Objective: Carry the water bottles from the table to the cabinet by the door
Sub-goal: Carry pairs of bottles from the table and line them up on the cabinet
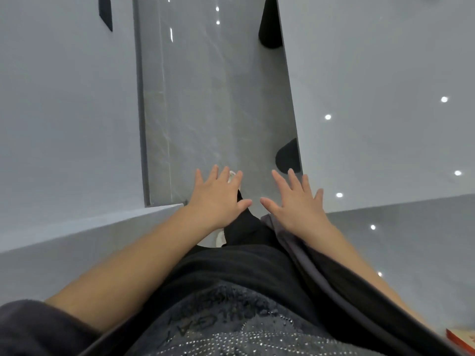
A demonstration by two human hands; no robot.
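My left hand (218, 199) and my right hand (298, 201) are stretched out in front of me, palms down, fingers spread and straight. Neither holds anything. They hover above my black trousers and the grey tiled floor (213, 98). No water bottle, table top with bottles or cabinet is in sight. A light shoe (232, 176) shows just past my left fingers.
A pale grey wall or panel (66, 111) stands at the left, its lower corner near my left wrist. A glossy grey surface (385, 111) with light reflections fills the right. Dark round shapes (289, 156) sit at its edge. A red-edged object (462, 340) is at bottom right.
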